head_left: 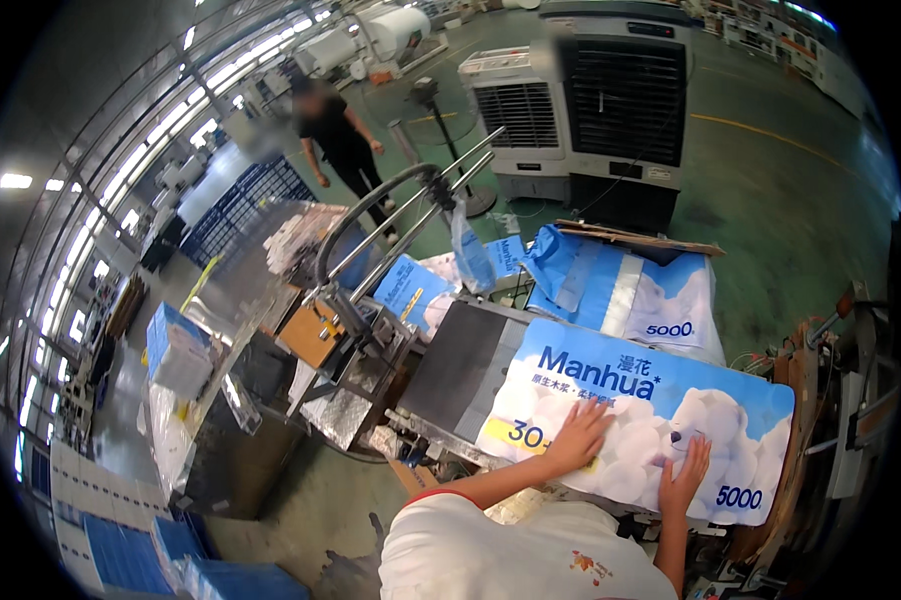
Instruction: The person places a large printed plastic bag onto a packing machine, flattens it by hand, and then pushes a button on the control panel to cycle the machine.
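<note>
A large blue and white plastic-wrapped pack [610, 370], printed with a white bear, lies in front of me at the right end of a dark belt. Round bulges across its top look like paper rolls inside. My left hand [580, 437] rests flat on the middle of the pack, fingers stretched out. Further right, my right hand [683, 475] lies on its near part beside the bear's face, fingers extended. Neither hand grasps anything. The pack's underside is hidden.
The dark conveyor belt [460, 360] runs leftward to a metal machine frame [360, 335]. Beyond the pack lies blue and white printed packaging [620, 290]. Two air coolers [625, 110] stand farther back. A person in dark clothes [340, 140] is at far left. Machine parts [830, 400] flank the right.
</note>
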A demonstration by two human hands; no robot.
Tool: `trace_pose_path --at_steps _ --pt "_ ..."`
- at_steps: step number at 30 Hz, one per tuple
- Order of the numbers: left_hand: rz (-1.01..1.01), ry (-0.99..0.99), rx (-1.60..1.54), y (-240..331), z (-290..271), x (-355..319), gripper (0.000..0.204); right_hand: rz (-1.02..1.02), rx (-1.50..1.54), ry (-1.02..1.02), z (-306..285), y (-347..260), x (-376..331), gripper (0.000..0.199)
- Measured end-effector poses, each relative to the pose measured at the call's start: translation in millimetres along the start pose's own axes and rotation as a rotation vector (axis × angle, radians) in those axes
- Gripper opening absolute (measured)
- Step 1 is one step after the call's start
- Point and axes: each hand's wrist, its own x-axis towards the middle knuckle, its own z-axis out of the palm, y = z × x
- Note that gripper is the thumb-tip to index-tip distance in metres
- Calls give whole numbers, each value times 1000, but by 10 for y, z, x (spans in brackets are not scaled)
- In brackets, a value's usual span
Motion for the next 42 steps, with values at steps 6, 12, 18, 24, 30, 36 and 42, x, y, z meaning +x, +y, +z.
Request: trace_pose_path --at_steps 6,12,18,24,30,36,42 --pt "-272 244 41 -407 -411 -459 56 -128 -97 -144 182 -136 187 63" --pt "-963 797 -150 -705 -1148 -1726 62 -344 -17 -226 562 -418 529 67" --pt "-1599 1843 442 -1003 -1458 -5222 76 -558 117 -325 848 -957 843 72" --pt "-2100 2702 818 377 -2746 -5538 56 -524 111 -384 744 -1065 897 74" --pt "-1848 452 1010 -524 -2316 -6487 22 -465 210 -454 675 -862 871 74" --pt "-1682 -573 -733 -1771 -77 -3919 45 -438 146 -379 545 -822 793 74" --pt "-1122 -670 -657 -1519 1126 -2636 48 -410 169 -331 388 -610 686 73"
